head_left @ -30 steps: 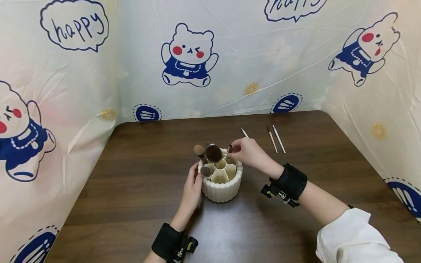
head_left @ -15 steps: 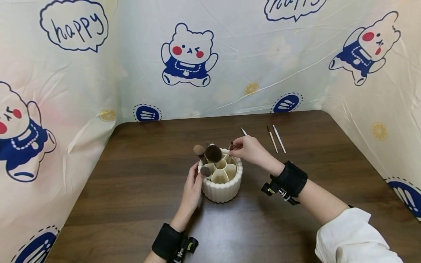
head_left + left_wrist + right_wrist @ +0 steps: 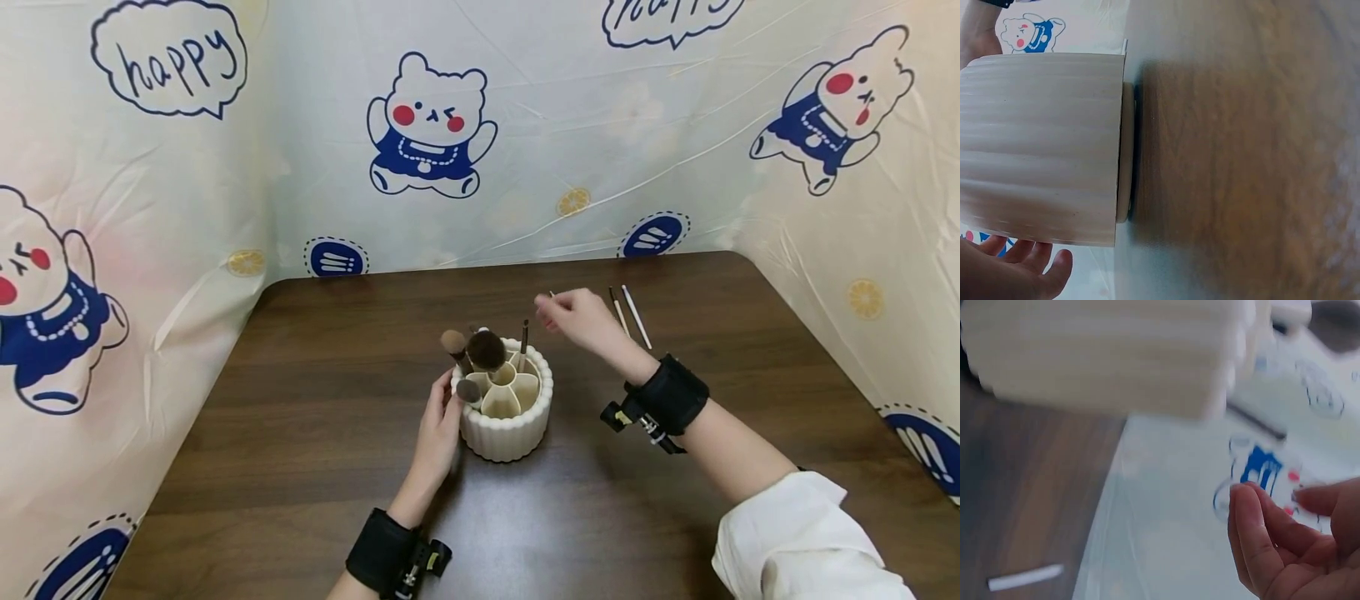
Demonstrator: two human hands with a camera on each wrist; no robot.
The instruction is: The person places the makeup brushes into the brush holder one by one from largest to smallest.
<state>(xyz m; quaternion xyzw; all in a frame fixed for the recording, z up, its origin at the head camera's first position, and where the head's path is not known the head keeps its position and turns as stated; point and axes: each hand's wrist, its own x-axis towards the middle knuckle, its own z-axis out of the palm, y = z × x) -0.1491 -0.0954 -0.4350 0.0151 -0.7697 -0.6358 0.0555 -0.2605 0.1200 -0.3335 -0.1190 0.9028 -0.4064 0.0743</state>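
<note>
- A left hand (image 3: 437,433) is resting against the left wall of a cream ribbed brush holder (image 3: 504,437); in the left wrist view its fingers are lightly touching the wall.
- The holder is standing upright on a dark wood-grain surface (image 3: 300,467), to the right of the left hand.
- A right hand (image 3: 581,319) is hovering beyond and to the right of the holder, apart from it. The right wrist view is showing a narrow gap between thumb and bent fingers, with nothing in the grasp.
- A slim dark brush (image 3: 524,340) is standing nearly straight up in the holder's back right, just left of the right hand and clear of its fingertips.
- A large dark fluffy brush (image 3: 487,351), a tan-headed brush (image 3: 453,342) and a grey-headed brush (image 3: 469,392) are sticking up from the holder's left half, the grey one near the left thumb.
- A dark-tipped pale stick (image 3: 618,308) and a white stick (image 3: 636,317) are lying side by side on the surface, just beyond the right hand.
</note>
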